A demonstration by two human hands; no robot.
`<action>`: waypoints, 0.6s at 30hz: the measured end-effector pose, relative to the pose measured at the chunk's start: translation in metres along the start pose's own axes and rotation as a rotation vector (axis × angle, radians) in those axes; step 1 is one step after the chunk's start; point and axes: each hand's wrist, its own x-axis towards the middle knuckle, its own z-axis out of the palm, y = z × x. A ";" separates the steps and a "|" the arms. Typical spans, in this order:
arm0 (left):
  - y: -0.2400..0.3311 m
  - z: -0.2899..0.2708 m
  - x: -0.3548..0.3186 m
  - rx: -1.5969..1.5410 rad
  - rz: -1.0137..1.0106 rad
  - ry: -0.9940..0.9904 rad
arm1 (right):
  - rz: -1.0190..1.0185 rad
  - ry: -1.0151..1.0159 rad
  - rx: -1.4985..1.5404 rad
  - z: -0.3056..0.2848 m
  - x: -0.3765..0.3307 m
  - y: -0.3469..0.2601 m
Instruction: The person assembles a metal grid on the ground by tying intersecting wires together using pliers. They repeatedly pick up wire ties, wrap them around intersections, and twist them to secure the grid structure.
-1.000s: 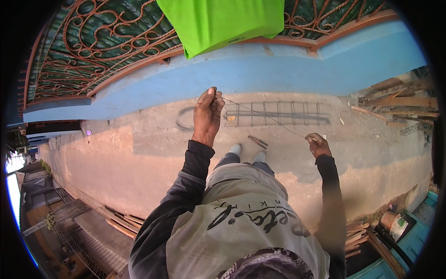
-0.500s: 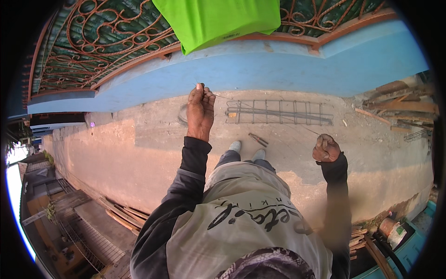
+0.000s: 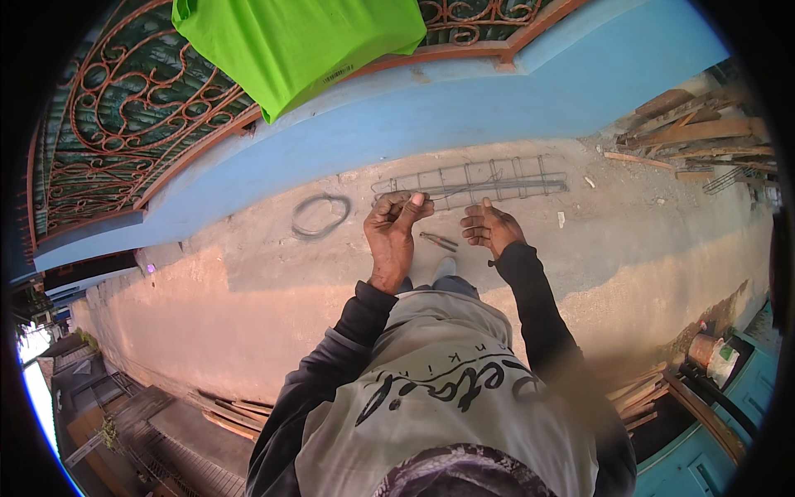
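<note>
My left hand (image 3: 393, 234) is raised in front of me, thumb pressed against the fingers in a pinch. A thin wire (image 3: 454, 195) shows faintly at its fingertips, reaching right. Close by on the right, my right hand (image 3: 495, 229) has its thumb and fingers apart, with nothing plainly held. Beyond both hands, a steel rebar cage (image 3: 542, 184) lies on the ground, partly behind the left fingers. A pair of pliers (image 3: 439, 241) rests on the ground between the hands, near my shoe (image 3: 445, 267). Left of them lies a coil of wire (image 3: 300, 225).
A blue wall (image 3: 497, 95) topped by a rusty scrollwork fence (image 3: 141, 99) runs along the far side. Over it hangs a bright green cloth (image 3: 306, 50). Scrap timber (image 3: 704, 132) is piled at the far right; more planks (image 3: 228, 414) lie at the near left.
My hands have come together from far apart, the right one moving left and loosening its fingers. The wire no longer stretches between them. The view has turned, uncovering the wire coil.
</note>
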 end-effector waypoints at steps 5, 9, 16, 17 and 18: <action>-0.049 -0.004 -0.034 0.379 0.049 -0.370 | -0.061 -0.045 0.647 0.035 -0.009 0.004; -0.031 -0.001 -0.029 0.563 0.017 -0.780 | 0.016 0.028 0.371 -0.001 0.000 0.014; -0.005 0.015 0.009 0.705 0.175 -0.851 | 0.122 -0.042 -0.065 -0.025 -0.058 -0.009; -0.005 0.021 0.015 0.820 0.344 -0.810 | 0.080 -0.042 -0.142 -0.023 -0.068 -0.007; -0.006 0.037 0.025 0.896 0.530 -0.787 | 0.067 -0.044 -0.228 -0.024 -0.081 -0.010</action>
